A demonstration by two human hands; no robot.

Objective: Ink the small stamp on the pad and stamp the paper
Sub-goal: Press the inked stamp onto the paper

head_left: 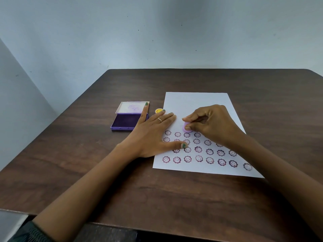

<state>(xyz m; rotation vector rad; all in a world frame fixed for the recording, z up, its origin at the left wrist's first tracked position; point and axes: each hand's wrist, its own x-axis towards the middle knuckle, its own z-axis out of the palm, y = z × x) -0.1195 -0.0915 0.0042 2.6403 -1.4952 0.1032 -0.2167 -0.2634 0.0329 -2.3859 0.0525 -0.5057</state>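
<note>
Right hand pinches small lilac round stamp down on white paper sheet, just above rows of purple smiley-flower prints. Left hand flat, fingers spread, on paper's left edge. Open purple ink pad left of paper on dark wooden table.
</note>
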